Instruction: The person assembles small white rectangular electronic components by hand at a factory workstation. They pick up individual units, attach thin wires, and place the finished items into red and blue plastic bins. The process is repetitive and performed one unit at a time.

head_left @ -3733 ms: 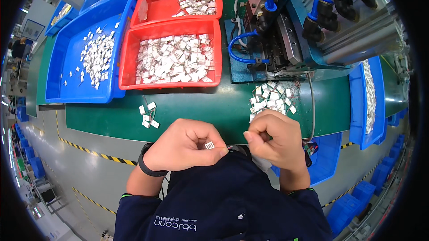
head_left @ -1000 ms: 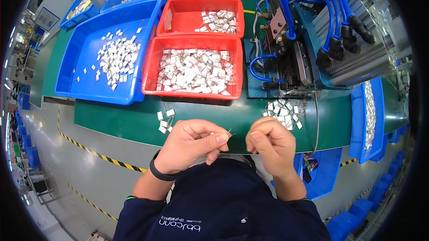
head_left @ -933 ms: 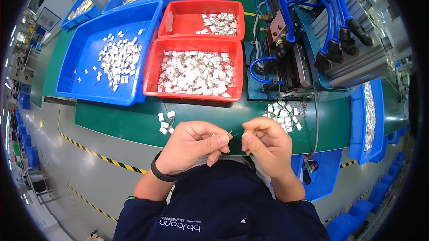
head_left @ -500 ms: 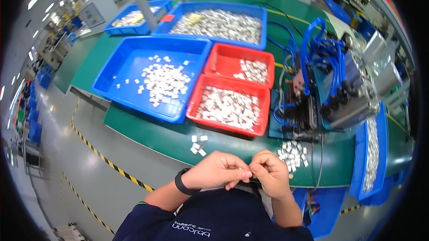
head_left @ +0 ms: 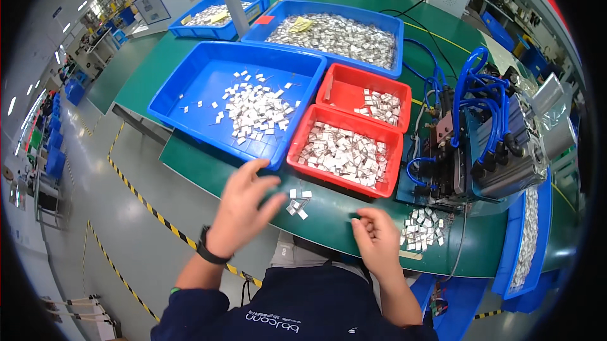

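Two hands: we see both, bare and well apart, near the front edge of the green surface [head_left: 208, 172] at the lower centre of the frame.
Left grip: we find the left hand [head_left: 239, 214] wide open, its fingers spread, with nothing in it that we can see; its upper fingertips appear at the near corner of the large blue bin [head_left: 202, 75], and we cannot tell whether they touch it.
Right grip: we see the right hand [head_left: 379, 243] partly curled, thumb near the bent fingers; we cannot tell whether it has hold of anything.
Few white plugs: we spot a small cluster of plugs [head_left: 303, 214] lying at the centre of the frame, just right of the left hand.
Plug pile: we see a bigger pile of plugs [head_left: 422, 230] right of the right hand, with a pale strip [head_left: 411, 255] just below it.
Red bins: we count two, at the centre right; the front red bin [head_left: 335, 178] holds many plugs, the back red bin [head_left: 341, 91] fewer.
Machine: we see a machine [head_left: 458, 158] with blue hoses [head_left: 468, 82] behind the pile.
Right edge: we see a narrow blue bin [head_left: 513, 240] filled with small pale parts.
Left wrist: we notice a dark band [head_left: 208, 249].
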Demonstrator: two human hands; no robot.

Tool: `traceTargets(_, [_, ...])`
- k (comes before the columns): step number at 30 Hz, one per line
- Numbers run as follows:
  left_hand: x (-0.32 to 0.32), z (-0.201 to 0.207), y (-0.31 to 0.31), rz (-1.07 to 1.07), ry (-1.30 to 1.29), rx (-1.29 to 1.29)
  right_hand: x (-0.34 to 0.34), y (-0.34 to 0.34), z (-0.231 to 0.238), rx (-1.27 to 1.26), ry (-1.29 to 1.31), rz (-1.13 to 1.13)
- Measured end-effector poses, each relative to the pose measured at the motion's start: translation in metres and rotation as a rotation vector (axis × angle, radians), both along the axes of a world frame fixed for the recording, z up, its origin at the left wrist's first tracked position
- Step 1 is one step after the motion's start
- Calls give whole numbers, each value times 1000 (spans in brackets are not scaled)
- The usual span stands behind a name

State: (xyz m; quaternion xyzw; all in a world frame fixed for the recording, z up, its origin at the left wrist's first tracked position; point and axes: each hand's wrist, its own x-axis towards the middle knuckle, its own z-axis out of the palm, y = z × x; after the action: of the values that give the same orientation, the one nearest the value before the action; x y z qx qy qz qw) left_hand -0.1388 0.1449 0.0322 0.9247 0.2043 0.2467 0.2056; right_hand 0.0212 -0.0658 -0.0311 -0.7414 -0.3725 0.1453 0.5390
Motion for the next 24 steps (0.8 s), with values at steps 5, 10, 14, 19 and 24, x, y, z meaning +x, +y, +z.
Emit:
traceTargets(5, [-3,-30,-48,50,-57,153,-15,50,26,-333,-525,265])
traceTargets(10, [9,-43,-46,53,71,288,-27,85,7,-315,-673,129])
traceTargets(14, [12,-52,-39,32,36,313,-23,88,6,-300,-692,90])
traceTargets(19, [11,-56,-37,8,-53,283,-21,87,-11,-295,-591,77])
traceTargets(24, [17,-56,-37,-38,-118,227,-18,69,2,-162,-483,95])
